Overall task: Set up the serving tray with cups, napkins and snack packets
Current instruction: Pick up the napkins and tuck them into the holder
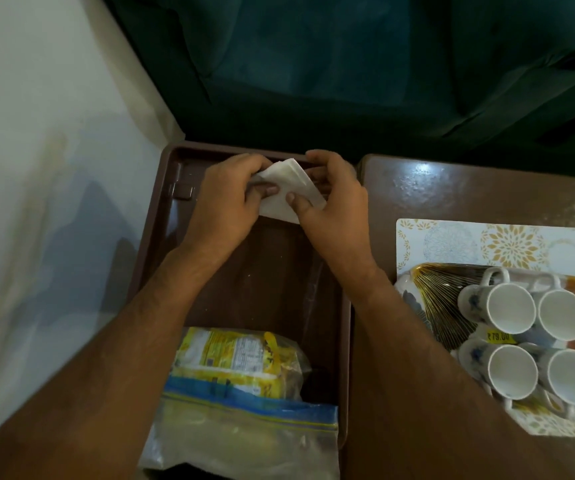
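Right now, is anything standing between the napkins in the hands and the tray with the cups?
Nothing visible blocks the way. Both hands hold the napkins over the brown bin. The tray lies to the right, past the bin's rim, but four cups fill most of it.

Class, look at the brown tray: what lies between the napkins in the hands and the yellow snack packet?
Only bare tray floor lies between the napkins and the snack packet, crossed above by the forearms, as the head view shows.

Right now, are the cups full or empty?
Empty. All four cups on the tray stand upright, and their bare white insides show with nothing in them.
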A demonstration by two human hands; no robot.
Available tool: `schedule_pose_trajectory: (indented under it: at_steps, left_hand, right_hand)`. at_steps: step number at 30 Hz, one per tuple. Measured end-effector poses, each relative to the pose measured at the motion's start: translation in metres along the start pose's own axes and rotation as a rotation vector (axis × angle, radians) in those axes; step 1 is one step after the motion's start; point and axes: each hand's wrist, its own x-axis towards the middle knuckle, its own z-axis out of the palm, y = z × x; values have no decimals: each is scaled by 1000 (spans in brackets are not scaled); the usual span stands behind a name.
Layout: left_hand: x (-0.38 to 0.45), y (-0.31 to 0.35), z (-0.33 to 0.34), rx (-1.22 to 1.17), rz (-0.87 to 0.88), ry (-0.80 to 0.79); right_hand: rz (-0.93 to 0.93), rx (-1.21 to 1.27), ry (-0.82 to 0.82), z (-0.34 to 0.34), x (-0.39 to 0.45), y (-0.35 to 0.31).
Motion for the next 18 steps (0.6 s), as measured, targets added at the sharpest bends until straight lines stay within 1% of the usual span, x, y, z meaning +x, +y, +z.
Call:
schedule_pose_trajectory:
  at_steps: [2,4,7,12,15,18]
  left_hand:
    - [-5,9,-3,-7,19,34]
    - [-9,21,-4,-10,18,56]
    - [-16,43,-1,-35,-7,70]
    - [-22,81,9,-142,12,140]
    - [-25,102,18,-142,87,140]
    - [-27,121,32,-147,190,86]
  right_hand:
    - [-33,-35,-55,-8,-7,2]
    - [-78,-87,-65,-17,-14,4]
    - [-123,-117,-29,-33,-24,6]
    - [-140,-89,13,-76,-37,12]
    - [-122,-58,30,-105,-44,19]
    - [-90,-38,49,-137,-55,29]
